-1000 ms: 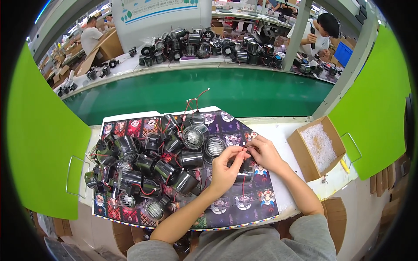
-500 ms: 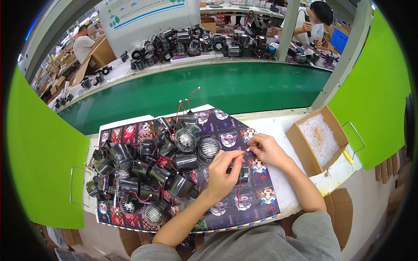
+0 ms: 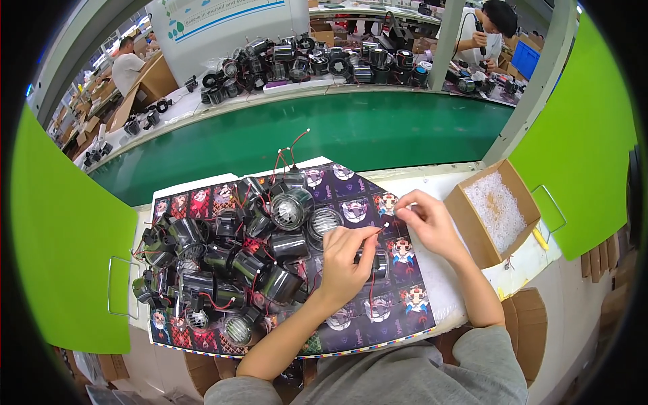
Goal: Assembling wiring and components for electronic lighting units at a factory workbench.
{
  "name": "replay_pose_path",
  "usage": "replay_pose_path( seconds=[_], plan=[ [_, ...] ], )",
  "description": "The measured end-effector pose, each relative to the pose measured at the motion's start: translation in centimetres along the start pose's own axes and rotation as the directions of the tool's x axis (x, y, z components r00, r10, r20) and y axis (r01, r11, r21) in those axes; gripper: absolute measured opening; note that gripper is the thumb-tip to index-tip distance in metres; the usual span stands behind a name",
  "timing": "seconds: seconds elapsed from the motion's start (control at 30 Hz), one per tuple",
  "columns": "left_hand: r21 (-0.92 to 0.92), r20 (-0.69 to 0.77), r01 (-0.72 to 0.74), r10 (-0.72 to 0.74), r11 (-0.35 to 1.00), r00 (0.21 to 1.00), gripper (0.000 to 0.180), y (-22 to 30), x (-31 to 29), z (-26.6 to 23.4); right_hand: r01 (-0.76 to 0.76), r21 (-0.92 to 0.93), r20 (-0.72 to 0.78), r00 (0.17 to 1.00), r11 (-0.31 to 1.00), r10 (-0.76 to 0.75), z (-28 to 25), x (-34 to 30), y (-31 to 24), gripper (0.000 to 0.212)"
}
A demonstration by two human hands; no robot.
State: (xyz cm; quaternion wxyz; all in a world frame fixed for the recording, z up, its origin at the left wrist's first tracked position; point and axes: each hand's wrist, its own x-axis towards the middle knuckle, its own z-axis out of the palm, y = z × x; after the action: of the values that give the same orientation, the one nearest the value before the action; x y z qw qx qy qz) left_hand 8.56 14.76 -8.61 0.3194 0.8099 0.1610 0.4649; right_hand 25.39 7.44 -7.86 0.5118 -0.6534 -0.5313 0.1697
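Observation:
My left hand (image 3: 345,263) is closed in a pinch on a thin red and black wire. A small white connector (image 3: 386,225) sticks out past its fingertips. Below that hand lies a partly hidden black cylindrical part (image 3: 382,264), with a red wire (image 3: 371,290) trailing near it. My right hand (image 3: 428,223) is up and to the right of the connector, apart from it, thumb and index tips drawn together. Anything between those tips is too small to make out. Left of my hands, several black cylindrical housings (image 3: 280,285) with clear ends and red wires lie heaped on a printed mat (image 3: 354,212).
A cardboard box (image 3: 479,229) of small whitish pieces stands on the right, beside a yellow-handled tool (image 3: 540,239). Beyond the mat runs a green conveyor belt (image 3: 324,131). More housings (image 3: 290,64) pile up behind it. A co-worker (image 3: 482,37) holds a tool at the far right.
My right hand has come off the white connector and moved a little up and to the right. The left hand keeps its pinch on the wire, almost in place.

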Motion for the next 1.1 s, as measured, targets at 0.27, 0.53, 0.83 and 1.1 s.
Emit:
replay_pose_path(
  seconds=[0.27,0.53,0.83,1.1],
  plan=[
    [0.070,0.007,-0.007,0.007,0.998,1.000,0.011,-0.1,0.0,0.1,0.205,0.047,-0.015,0.979,0.978,-0.204,0.0,-1.7,-4.6,0.010],
    [0.022,0.004,-0.004,0.004,1.000,1.000,0.012,-0.2,-0.1,0.2,0.506,-0.270,-0.093,0.833,0.819,-0.545,0.8,-1.6,-4.5,0.017],
    [0.001,0.011,-0.011,0.011,1.000,1.000,0.011,0.0,-0.2,0.1,0.367,-0.173,-0.060,0.922,0.914,-0.382,0.5,-1.7,-4.2,0.017],
    [-0.093,0.009,0.043,-0.043,0.995,0.999,0.010,0.0,-0.1,0.1,0.216,0.118,-0.081,0.975,0.969,-0.207,0.7,-1.4,-3.0,0.016]
  ],
)
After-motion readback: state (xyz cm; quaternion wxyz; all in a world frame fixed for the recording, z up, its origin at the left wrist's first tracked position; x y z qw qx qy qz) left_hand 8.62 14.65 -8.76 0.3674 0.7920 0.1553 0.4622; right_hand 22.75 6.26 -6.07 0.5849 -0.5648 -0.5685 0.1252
